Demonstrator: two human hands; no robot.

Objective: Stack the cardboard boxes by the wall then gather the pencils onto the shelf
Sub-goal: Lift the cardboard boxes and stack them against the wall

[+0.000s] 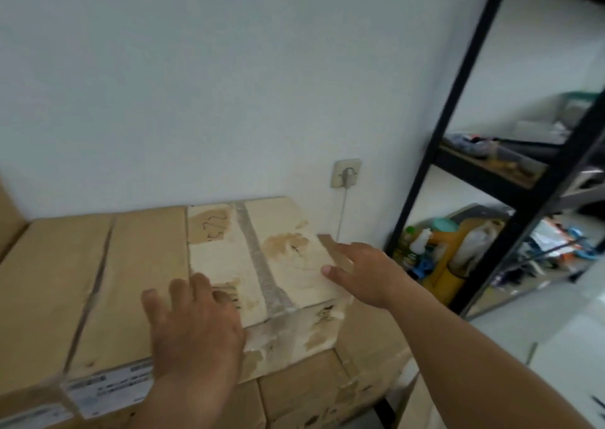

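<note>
Hands, left hand (193,324) and right hand (366,271), apparently flat at pale box (262,251) edges.

We see soft, even daylight with no hard shadows and no glare on the pale wall (196,84). The whole frame is slightly smeared by motion blur. The black shelf frame (458,134) leans and bows from wide-angle distortion, and its contents are out of focus.

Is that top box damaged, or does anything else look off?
Yes. The pale box under both hands, on top of the stack by the wall, has brown stains and torn patches where labels seem ripped off. It still looks closed and taped. Nothing else stands out.
</note>
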